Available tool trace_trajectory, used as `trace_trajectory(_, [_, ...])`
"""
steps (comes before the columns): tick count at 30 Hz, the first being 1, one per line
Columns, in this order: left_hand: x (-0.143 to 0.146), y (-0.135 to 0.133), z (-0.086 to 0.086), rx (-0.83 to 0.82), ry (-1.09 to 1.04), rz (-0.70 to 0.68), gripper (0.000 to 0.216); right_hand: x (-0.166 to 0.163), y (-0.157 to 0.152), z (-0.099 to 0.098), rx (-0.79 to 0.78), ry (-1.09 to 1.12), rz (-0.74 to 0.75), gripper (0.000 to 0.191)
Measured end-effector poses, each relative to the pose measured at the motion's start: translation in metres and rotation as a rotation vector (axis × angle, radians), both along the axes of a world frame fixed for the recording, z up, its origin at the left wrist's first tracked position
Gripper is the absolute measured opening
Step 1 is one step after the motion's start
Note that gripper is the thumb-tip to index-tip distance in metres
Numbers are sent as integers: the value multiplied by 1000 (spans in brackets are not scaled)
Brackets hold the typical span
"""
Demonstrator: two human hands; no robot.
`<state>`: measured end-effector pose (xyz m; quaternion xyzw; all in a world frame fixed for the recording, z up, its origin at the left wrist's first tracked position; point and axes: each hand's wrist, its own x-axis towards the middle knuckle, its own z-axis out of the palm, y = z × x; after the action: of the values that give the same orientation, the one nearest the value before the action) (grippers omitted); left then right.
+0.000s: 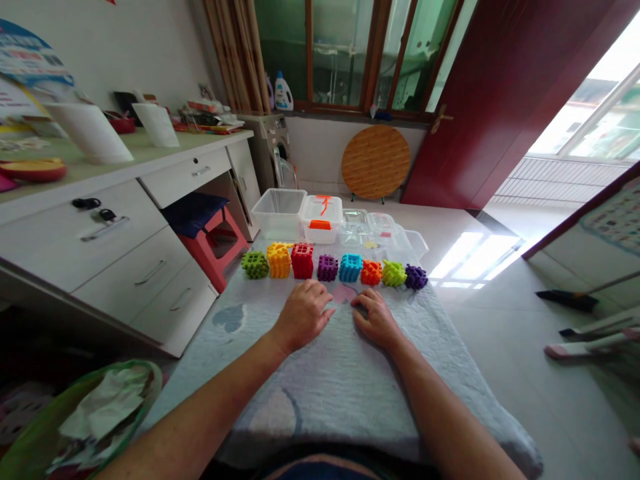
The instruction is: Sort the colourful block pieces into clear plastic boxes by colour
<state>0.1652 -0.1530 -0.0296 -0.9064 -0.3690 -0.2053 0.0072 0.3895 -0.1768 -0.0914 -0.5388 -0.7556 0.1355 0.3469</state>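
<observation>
My left hand (303, 313) rests palm down on the pale blue blanket (340, 380), fingers loosely curled and apart, holding nothing. My right hand (374, 317) lies beside it on the blanket with its fingers curled under; nothing shows in it. Just beyond both hands stands a row of several lattice cube toys: green (255, 264), yellow-orange (279, 259), red (303, 260), purple (327, 267), blue (351, 267), orange (371, 272), lime (394, 273) and dark purple (416, 276). The hands touch none of the cubes.
Clear plastic boxes (279, 211) and a white box with an orange latch (321, 219) stand behind the cubes. A white drawer desk (125, 247) and a red stool (215, 240) are at left. A green bag with paper (85, 417) sits at lower left. Tiled floor lies at right.
</observation>
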Motion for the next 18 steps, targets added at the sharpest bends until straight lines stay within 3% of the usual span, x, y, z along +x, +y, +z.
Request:
trace_trajectory(4, [19,-5,-33,-153,32,-41,19,5,-2,2,0,-1,-5,16])
trace_trajectory(7, [20,-3,-46,-209,-14,-32,17,7,-3,4,-3,9,-20,16])
trace_trajectory(18, [16,2,-55,-271,-172,-41,15,3,-2,6,6,76,-84,14])
